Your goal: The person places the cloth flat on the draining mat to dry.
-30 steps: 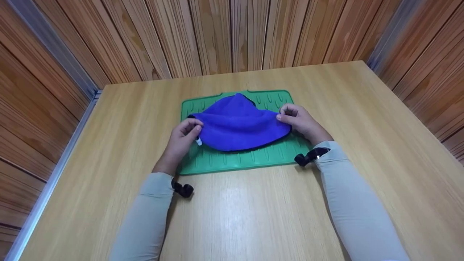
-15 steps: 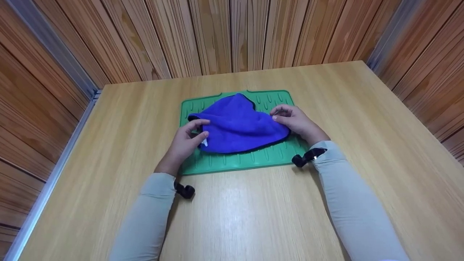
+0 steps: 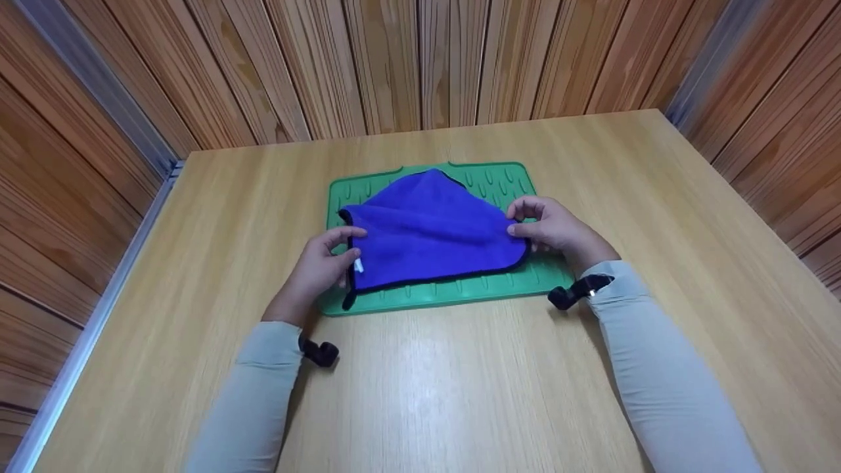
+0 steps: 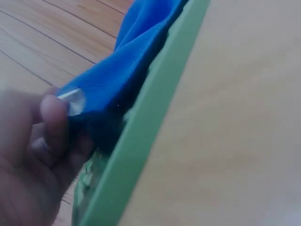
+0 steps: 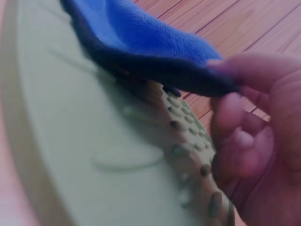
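A blue cloth [image 3: 433, 230] with dark edging lies over the green ridged mat [image 3: 460, 289], its far part rising to a blunt point. My left hand [image 3: 317, 268] pinches the cloth's left edge beside a small white tag [image 4: 74, 101]. At the opposite side my right hand [image 3: 558, 230] grips the right edge between thumb and fingers. In the right wrist view the cloth's dark border [image 5: 174, 73] is lifted off the mat where the fingers hold it. A dark corner of the cloth hangs at the near left, over the mat.
Under the mat is a light wooden table [image 3: 420, 387]. Wood-plank walls [image 3: 394, 66] stand behind it and at both sides. Each wrist wears a small black camera, the left wrist camera [image 3: 320, 353] and the right wrist camera [image 3: 571, 294].
Both hands have moved apart and a little nearer the body. The cloth is spread wider and flatter, with its near left corner now out. The white tag has shifted left with the edge.
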Demonstrator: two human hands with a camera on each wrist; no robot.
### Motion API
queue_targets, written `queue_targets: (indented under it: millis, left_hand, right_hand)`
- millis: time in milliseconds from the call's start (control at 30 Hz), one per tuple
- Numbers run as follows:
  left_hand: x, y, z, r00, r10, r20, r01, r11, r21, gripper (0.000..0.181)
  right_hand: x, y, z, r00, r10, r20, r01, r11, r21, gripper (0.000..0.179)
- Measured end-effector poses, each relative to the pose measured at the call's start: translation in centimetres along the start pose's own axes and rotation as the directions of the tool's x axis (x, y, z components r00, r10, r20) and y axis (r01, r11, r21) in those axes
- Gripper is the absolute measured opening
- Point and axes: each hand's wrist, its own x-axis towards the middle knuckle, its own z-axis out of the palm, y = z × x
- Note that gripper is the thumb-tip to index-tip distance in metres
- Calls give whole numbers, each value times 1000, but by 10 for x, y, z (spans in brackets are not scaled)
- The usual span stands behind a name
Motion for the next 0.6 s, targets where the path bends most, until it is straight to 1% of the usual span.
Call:
queue_targets:
  millis: [67, 133, 200, 300, 367, 400, 467, 533, 600]
  left_hand:
    - [0, -1, 0, 1000, -4, 7, 4, 999, 50, 29]
    - [1, -1, 1, 1000, 7, 0, -7, 995, 99, 30]
    - [4, 0, 3, 1000, 23, -19, -20, 990, 138, 33]
    - [7, 2, 7, 998, 38, -42, -30, 982, 184, 39]
    - [9, 4, 10, 998, 37, -60, -25, 982, 186, 41]
    - [9, 5, 10, 997, 42, -70, -28, 983, 181, 40]
    - [10, 5, 11, 993, 49, -106, -31, 987, 160, 38]
    - [10, 5, 10, 987, 66, -147, -46, 990, 132, 34]
    - [10, 3, 8, 980, 73, -185, -56, 994, 96, 29]
  right_hand:
    - [1, 1, 1, 1000, -4, 16, 5, 999, -51, 27]
    - [4, 3, 3, 1000, -8, 4, 8, 995, -101, 32]
    - [7, 3, 6, 1000, 2, -31, -7, 990, -140, 37]
    - [13, 3, 12, 996, 15, -91, -27, 990, -136, 38]
    - [17, 2, 15, 993, 7, -121, -18, 996, -93, 37]
    - [16, -2, 17, 992, 4, -129, -11, 998, -54, 35]
    - [17, -2, 18, 989, -30, -145, 35, 999, 33, 29]
    - [18, -2, 17, 985, -66, -157, 86, 989, 121, 19]
    - [16, -1, 15, 982, -92, -166, 124, 973, 196, 10]
